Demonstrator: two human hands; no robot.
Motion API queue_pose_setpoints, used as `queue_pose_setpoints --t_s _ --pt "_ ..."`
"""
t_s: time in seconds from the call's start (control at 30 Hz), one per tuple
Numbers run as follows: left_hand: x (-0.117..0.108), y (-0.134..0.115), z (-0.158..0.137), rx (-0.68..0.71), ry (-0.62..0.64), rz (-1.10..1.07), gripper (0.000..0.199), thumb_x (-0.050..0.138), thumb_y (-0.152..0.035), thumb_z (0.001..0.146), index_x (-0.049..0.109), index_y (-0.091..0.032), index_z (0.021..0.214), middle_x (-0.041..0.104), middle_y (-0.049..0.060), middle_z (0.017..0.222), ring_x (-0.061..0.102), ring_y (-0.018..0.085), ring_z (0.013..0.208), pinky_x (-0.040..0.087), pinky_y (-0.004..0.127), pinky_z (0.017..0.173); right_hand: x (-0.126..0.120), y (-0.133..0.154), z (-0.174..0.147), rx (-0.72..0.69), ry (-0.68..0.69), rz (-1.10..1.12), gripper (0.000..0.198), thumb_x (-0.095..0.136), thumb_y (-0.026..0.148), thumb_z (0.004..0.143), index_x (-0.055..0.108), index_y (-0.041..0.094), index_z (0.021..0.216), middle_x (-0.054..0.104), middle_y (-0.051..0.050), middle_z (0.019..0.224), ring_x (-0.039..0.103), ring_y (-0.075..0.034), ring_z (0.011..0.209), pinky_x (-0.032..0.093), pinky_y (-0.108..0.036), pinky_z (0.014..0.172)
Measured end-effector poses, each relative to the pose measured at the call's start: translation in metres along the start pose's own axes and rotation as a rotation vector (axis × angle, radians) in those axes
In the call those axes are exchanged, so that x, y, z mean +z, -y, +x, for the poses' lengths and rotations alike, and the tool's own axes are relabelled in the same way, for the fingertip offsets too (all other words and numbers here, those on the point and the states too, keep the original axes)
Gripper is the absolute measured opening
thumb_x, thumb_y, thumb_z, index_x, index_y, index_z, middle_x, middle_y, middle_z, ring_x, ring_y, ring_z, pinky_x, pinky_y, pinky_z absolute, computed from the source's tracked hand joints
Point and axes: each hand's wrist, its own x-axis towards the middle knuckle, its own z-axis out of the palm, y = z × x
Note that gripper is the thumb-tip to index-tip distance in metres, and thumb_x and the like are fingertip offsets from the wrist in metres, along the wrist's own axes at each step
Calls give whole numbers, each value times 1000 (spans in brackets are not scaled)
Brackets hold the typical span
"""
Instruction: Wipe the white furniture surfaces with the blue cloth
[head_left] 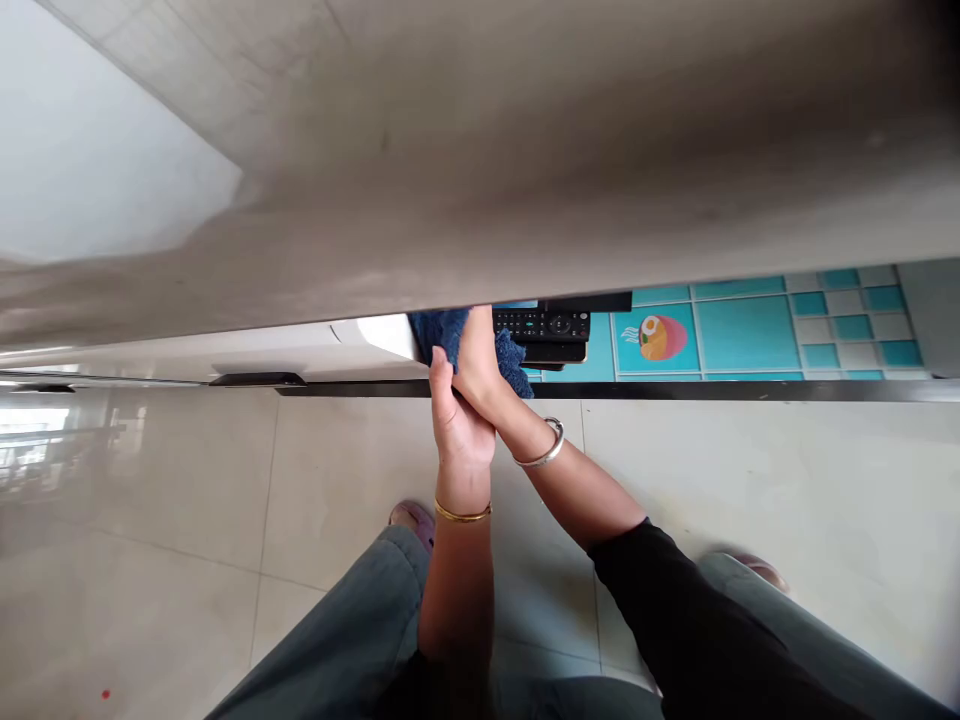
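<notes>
A dark blue cloth (441,330) with a fluffy texture lies at the opening of a pulled-out drawer. My right hand (477,362), with a silver bangle on its wrist, reaches into the drawer and grips this cloth, which shows on both sides of it. The overhanging surface hides its fingertips. Palm up at the drawer's front edge is my left hand (465,432), a gold bracelet at its wrist. Its thumb points up beside the cloth, and my right hand covers its other fingers. A black remote control (544,324) lies just right of the cloth.
Close overhead, a large glossy surface (480,180) overhangs the drawer. Turquoise tile-pattern liner (746,335) with a food-bowl picture covers the drawer's right side. A white object (386,335) sits left of the cloth. Below are the dark drawer edge (712,391) and tiled floor (337,460).
</notes>
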Motion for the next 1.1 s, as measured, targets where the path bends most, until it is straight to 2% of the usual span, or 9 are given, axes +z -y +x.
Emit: queue_pose_setpoints --t_s 0.07,0.17,0.37,0.5,0.7,0.8,0.93,1.0,1.1 --pt "-5 6 -5 -27 -1 1 58 58 -62 93 68 -23 134 69 9 136 56 28 140 45 37 115 -8 2 -11 14 -47 53 9 48 17 82 43 25 79 50 -1 79 50 -19 80 47 -33 77" --pt "-15 12 -11 -79 21 8 59 57 -65 92 70 -25 132 68 9 139 55 29 141 46 38 115 -15 5 -26 12 54 117 14 45 21 85 36 25 74 40 2 71 39 -15 67 39 -30 66" --pt "-25 6 -11 -2 55 -24 66 61 -77 84 72 -31 129 63 4 148 50 30 146 50 37 113 -7 11 -32 -44 108 96 23 46 27 88 31 23 71 35 5 66 29 -11 65 28 -26 60" --pt "-19 -2 -6 46 72 -52 63 59 -74 88 70 -31 133 64 2 146 52 29 145 50 37 114 3 14 -25 -39 37 28 18 45 24 88 38 22 72 39 4 67 35 -11 64 33 -25 62" --pt "-2 -5 0 35 -27 -8 52 47 -63 98 73 -27 126 73 4 130 60 24 136 54 31 105 8 7 -8 -2 -128 -40 17 40 16 88 53 22 79 46 0 73 57 -17 79 45 -28 71" --pt "-1 3 -8 41 -59 -1 48 44 -59 100 73 -30 125 72 2 131 60 23 136 56 31 102 1 7 -17 1 -73 -24 15 44 15 85 50 25 75 43 1 70 53 -18 78 45 -29 70" --pt "-8 12 -15 89 -140 -31 52 37 -57 102 70 -29 131 71 2 133 60 23 136 56 31 99 -3 13 -29 -26 75 7 21 44 9 79 34 25 70 34 4 67 36 -14 63 35 -28 61" --pt "-11 10 -11 102 -125 -60 52 42 -57 101 68 -26 133 71 4 134 59 23 136 55 28 97 1 16 -26 -32 51 0 22 41 9 81 30 25 71 33 4 67 32 -13 62 31 -28 60" --pt "-7 4 -3 111 -58 -71 55 44 -58 101 66 -22 137 66 7 142 56 21 139 52 26 103 6 16 -13 -21 -10 -43 21 38 9 86 35 25 73 37 3 68 40 -13 62 34 -28 63"
